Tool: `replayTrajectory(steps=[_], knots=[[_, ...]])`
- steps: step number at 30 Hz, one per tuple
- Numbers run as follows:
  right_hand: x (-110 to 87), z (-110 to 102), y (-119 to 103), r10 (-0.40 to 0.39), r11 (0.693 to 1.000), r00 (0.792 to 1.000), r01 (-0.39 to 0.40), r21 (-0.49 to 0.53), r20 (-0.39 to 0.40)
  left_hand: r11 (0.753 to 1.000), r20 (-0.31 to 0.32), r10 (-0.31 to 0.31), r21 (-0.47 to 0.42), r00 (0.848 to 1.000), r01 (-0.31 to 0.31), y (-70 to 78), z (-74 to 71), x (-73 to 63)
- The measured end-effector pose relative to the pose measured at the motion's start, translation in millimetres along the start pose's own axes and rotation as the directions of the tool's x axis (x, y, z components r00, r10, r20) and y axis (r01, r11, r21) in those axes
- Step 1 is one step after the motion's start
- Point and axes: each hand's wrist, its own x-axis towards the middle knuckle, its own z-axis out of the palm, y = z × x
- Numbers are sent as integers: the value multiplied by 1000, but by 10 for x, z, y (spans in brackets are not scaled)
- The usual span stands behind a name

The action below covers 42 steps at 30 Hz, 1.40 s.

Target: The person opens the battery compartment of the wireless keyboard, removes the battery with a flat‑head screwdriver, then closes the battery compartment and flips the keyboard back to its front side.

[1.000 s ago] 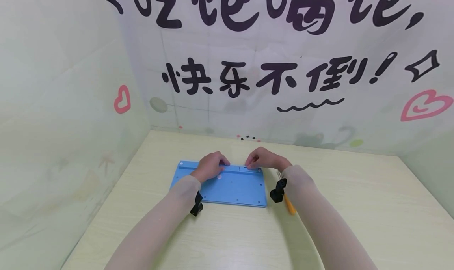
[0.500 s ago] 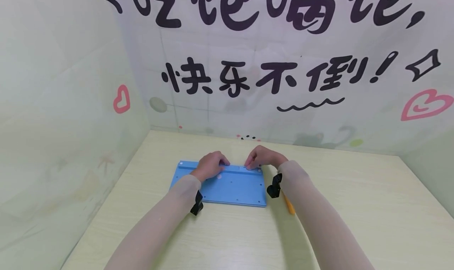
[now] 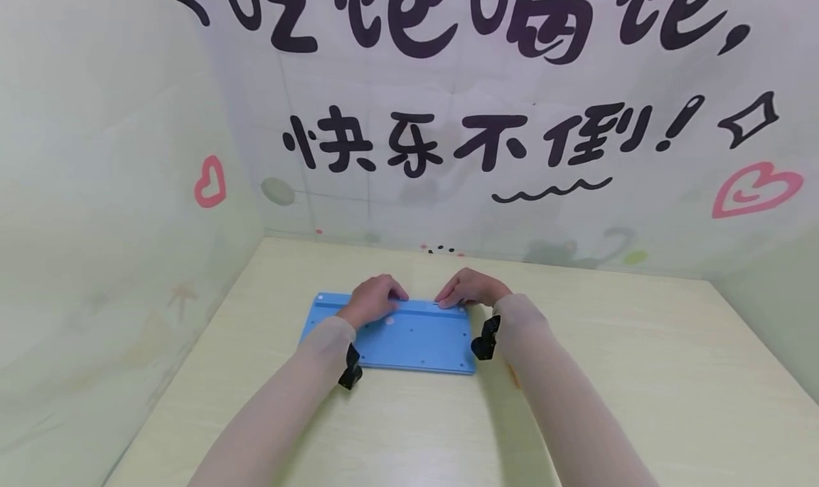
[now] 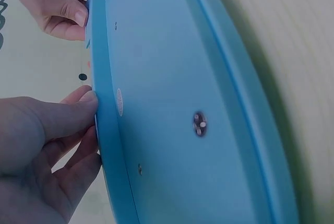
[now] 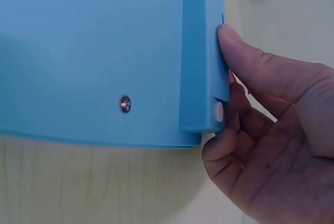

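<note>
A light blue keyboard (image 3: 409,345) lies underside up, with small screws and round pale feet on its back. A raised strip runs along its far edge. My left hand (image 3: 371,301) grips that edge near the middle; in the left wrist view the thumb presses the strip and the fingers curl behind it. My right hand (image 3: 472,288) holds the same edge near the right corner. In the right wrist view its thumb (image 5: 242,51) presses a small cover (image 5: 215,72) set into the strip, beside a pale foot (image 5: 219,112), with the other fingers behind the edge.
An orange handle (image 3: 515,377) lies on the table right of the keyboard, mostly hidden by the right sleeve (image 3: 550,373). Behind the pale wooden table (image 3: 640,373) stands a wall covering (image 3: 544,224) with black lettering.
The head view has shifted slightly. My right forearm has moved left and covers more of the orange handle. The right thumb still presses the strip, and the left hand keeps its grip.
</note>
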Motion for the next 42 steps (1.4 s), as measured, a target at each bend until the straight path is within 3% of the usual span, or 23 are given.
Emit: replayTrajectory(steps=[14,20,29,36,42], knots=[[11,27,-20,88,990,996,-87,110,-1,1000,-12,0,-16,1000,0,-20,17,-4],[40,37,-8,102,990,995,-101,99,-5,999,-14,-17,-27,1000,16,2,16,-25],[-1,57,34,4,999,998,-2,34,-60,999,-22,-17,-30,1000,17,18,4,-50],[-92,100,-5,-84,996,988,78,-49,-133,998,-33,-16,-53,999,14,-27,35,-53],[-100,133,5,-118,993,978,111,-49,-169,998,-50,5,-56,999,-7,-70,51,-72]])
